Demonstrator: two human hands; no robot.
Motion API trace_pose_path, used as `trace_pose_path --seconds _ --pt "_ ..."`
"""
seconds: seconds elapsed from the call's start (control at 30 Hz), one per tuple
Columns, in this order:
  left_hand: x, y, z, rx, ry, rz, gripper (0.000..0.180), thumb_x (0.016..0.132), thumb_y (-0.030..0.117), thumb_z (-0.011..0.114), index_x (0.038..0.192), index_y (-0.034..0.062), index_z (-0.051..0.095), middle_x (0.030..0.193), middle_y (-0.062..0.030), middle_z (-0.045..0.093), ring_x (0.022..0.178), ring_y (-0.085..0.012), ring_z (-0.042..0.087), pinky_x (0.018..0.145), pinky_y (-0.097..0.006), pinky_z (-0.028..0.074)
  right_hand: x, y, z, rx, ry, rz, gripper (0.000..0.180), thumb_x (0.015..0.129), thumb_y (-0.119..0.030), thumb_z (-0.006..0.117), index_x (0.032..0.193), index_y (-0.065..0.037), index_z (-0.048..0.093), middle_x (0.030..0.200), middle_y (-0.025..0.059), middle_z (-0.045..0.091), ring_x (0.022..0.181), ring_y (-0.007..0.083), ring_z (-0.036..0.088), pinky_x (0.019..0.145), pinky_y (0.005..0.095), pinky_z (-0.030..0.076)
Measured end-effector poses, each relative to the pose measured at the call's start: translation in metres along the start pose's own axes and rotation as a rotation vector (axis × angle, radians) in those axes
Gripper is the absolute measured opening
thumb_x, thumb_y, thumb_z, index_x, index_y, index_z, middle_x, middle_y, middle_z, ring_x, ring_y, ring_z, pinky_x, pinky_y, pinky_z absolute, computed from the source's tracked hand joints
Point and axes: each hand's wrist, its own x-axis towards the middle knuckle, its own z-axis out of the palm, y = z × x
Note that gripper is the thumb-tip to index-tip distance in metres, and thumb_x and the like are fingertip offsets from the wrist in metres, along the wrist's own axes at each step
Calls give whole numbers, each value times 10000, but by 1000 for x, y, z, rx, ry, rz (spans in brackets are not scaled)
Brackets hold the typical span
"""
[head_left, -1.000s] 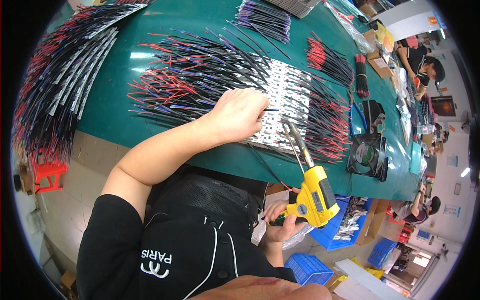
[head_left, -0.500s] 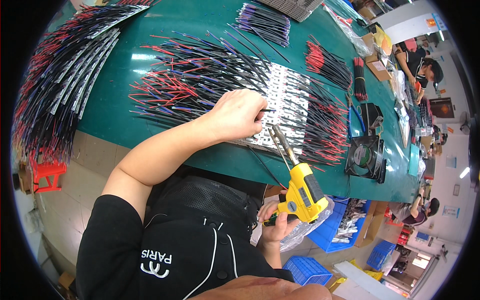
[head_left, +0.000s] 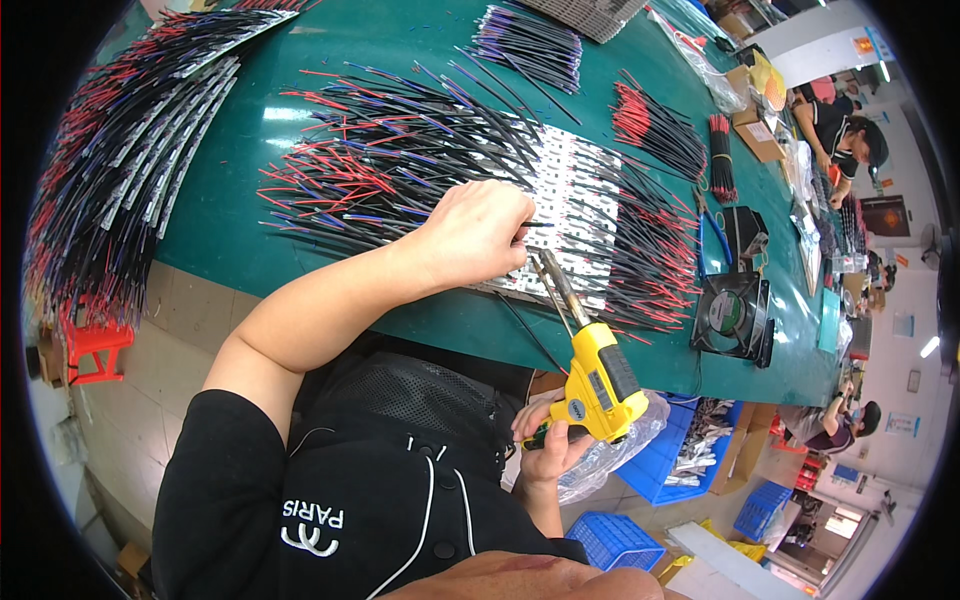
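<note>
Head view was the only angle here. The left hand [head_left: 478,232] was pinching a thin black wire [head_left: 535,224] between its fingertips, pressing it down at the near edge of the white strip boards [head_left: 590,200] on the green table [head_left: 300,90]. The right hand [head_left: 545,445] was wrapped tight around the grip of a yellow soldering gun [head_left: 597,380], just off the table's near edge, its metal barrel angled up so the tip sat right beside that wire.

The wire looked light and floppy, with slick insulation, so I'd guess pinching close to the stripped end was the way to keep it from wandering. The gun seemed chunky, rigid plastic, best held by the pistol grip, well clear of the barrel.

Left of the boards, loose red and blue wires [head_left: 340,180] fanned out. Right of them stood a square black fan [head_left: 733,318]. Below the table's edge sat blue plastic crates [head_left: 690,455].
</note>
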Motion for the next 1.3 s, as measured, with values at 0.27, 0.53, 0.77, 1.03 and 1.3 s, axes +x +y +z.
trace_pose_path --seconds 0.27,0.53,0.77,1.03,1.3 --pt "0 -1 -1 21 18 38 117 605 94 624 657 8 563 668 -133 584 691 -330 592 617 -406 468 0 -1 -11 65 28 -4 561 853 -316 532 1167 98 321 519 58 439 362 143 422 388 274 404" --pt "3 -6 -24 -164 -152 33 183 721 131 666 781 -33 612 719 -159 587 658 -283 573 602 -350 444 1 -2 -10 70 22 -36 530 854 -320 525 1138 87 339 520 52 435 360 134 417 385 257 397" --pt "-3 15 -62 -437 497 38 189 940 160 482 896 -14 539 651 -1 454 622 -87 400 578 -239 368 -1 -2 -12 70 62 -50 490 872 -313 495 1127 76 344 522 55 427 361 128 402 378 253 384" --pt "-29 26 -45 -143 242 277 44 771 26 632 808 10 613 736 -93 556 638 -242 563 580 -305 453 -5 -3 -20 145 42 -55 486 874 -268 515 1158 73 316 560 88 468 423 157 437 420 271 414" --pt "-32 6 -4 48 160 238 73 742 105 639 772 40 626 741 -91 549 705 -290 576 605 -397 449 -6 -4 -16 72 61 -49 525 856 -331 521 1113 93 345 501 49 422 352 128 401 378 246 382"
